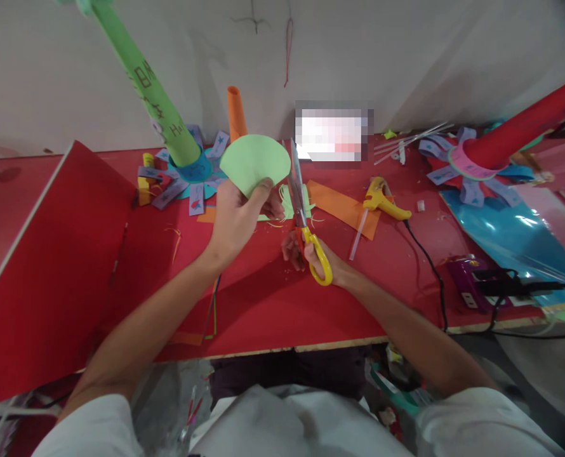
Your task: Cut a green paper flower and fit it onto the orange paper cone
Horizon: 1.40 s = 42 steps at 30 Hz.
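My left hand [239, 216] pinches the lower part of a light green, fan-shaped piece of paper [255, 160], thumb on top. In my right hand [315, 255] are scissors [298, 190] with yellow and red handles, their blades pointing up and away, just right of the green paper. The blades look slightly apart and no paper shows between them. Behind the scissors lies a pale green piece with thin cut strips [288, 202]. An orange paper strip [342, 206] lies to its right on the red table [263, 304].
A yellow glue gun [382, 198] with a black cord rests at right. A green paper tube [153, 95] stands at left, a red tube [525, 127] leans at right, and an orange tube [236, 113] is at the back. A large red board [54, 273] fills the left.
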{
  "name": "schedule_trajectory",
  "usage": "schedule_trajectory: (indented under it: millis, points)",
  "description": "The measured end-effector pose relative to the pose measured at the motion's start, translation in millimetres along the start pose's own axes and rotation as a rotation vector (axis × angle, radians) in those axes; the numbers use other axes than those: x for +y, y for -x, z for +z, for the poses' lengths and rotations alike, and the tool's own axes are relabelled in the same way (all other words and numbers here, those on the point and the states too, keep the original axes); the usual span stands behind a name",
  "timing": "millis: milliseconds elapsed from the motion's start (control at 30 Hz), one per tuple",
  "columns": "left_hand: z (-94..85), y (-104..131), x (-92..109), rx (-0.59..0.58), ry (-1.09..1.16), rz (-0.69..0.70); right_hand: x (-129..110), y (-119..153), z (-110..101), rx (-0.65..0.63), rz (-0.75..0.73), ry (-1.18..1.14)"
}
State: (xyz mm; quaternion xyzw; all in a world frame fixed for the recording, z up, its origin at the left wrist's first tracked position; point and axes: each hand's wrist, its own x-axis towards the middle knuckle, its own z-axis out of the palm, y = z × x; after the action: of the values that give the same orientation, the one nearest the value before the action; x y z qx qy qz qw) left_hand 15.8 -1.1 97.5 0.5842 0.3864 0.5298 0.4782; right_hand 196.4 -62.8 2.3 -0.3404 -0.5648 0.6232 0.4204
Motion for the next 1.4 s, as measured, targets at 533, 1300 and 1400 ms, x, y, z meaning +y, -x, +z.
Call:
schedule_trajectory:
  millis: [533,1300,1400]
  points:
    - [4.3,3.3,5.7,0.061,0.022,-0.019,-6.2,1.2,-0.5,0.002,0.037,0.03]
    - [8.1,8.9,1.3,0.033,0.02,-0.04,-4.0,0.1,0.5,0.111,0.032,-0.012]
    - [8.2,8.9,1.6,0.028,0.034,-0.029,-6.4,-0.1,0.6,0.107,0.038,-0.009]
